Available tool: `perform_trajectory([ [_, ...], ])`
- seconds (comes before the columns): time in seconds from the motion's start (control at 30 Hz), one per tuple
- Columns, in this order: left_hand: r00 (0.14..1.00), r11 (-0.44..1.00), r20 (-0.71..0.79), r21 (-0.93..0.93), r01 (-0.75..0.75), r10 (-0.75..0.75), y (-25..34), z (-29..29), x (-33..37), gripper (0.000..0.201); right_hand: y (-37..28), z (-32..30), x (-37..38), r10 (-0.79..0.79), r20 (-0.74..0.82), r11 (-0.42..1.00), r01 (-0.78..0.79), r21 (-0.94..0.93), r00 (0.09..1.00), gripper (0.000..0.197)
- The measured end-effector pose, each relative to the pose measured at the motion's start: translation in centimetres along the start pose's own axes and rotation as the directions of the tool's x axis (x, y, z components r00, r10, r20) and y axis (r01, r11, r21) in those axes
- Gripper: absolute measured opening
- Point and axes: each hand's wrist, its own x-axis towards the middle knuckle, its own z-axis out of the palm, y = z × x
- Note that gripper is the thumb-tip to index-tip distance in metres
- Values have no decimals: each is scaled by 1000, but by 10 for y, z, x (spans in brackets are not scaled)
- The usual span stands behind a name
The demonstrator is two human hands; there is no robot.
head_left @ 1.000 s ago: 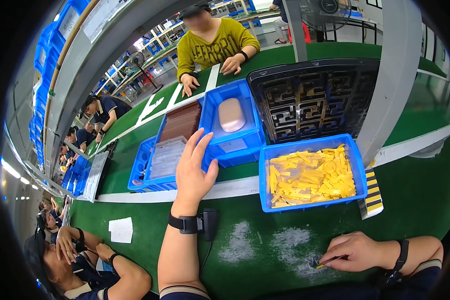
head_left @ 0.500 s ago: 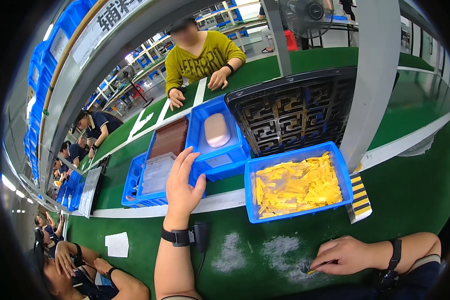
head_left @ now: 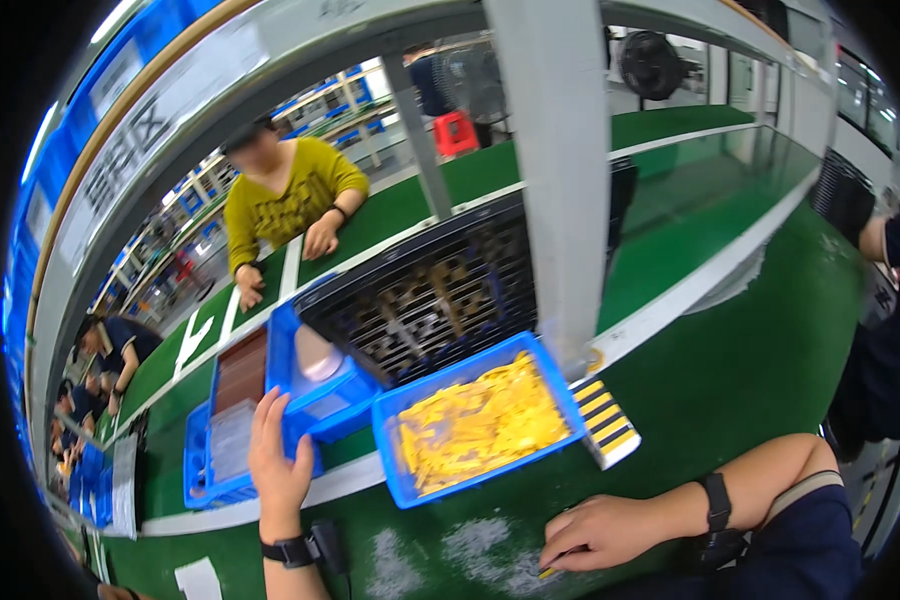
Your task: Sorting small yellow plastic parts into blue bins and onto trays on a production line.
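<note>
My left hand (head_left: 278,460) is raised palm-forward beside the blue bins, fingers stretched and thumb apart, holding nothing. Under it, a blue bin holds brown sheets (head_left: 242,375) and clear plastic pieces (head_left: 232,440). A pale pink rounded case (head_left: 315,355) sits in the neighbouring blue bin. On the green work surface, my right hand (head_left: 610,530) rests with its fingers pinched together. A small yellow piece (head_left: 547,573) shows at its fingertips, mostly hidden. Ahead of that hand stands a blue bin (head_left: 389,450) full of yellow strips (head_left: 490,425).
A black moulded tray (head_left: 430,290) leans behind the yellow strips. A grey post (head_left: 555,180) rises beside a block with black and yellow stripes (head_left: 608,425). Near my left wrist is a black adapter (head_left: 327,548). A person in a yellow-green top (head_left: 290,190) sits across the line.
My view has turned right, so the bins and both hands sit further left in the picture. Another person's arm now shows at the far right. My hands keep much the same pose.
</note>
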Motion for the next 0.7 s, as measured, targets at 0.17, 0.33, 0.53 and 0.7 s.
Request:
perform_trajectory([
  [0.17, 1000, 1000, 16, -5, 10, -10, 2, 3, 0, 59, -3, 0, -1, 10, 25, 1000, -11, 28, 1000, 16],
  [0.33, 1000, 999, 12, -40, 21, -21, 0, 4, -1, 61, -3, 1, -1, 7, 9, 1000, -7, 28, 1000, 15],
  [0.53, 1000, 999, 3, 32, -20, 20, -7, 6, -1, 61, 0, 2, -1, -20, -13, 999, 20, 39, 1000, 15],
  [0.7, 1000, 1000, -5, 10, 9, -8, -4, 5, -1, 60, -3, 1, 0, -2, -4, 999, 2, 41, 1000, 14],
])
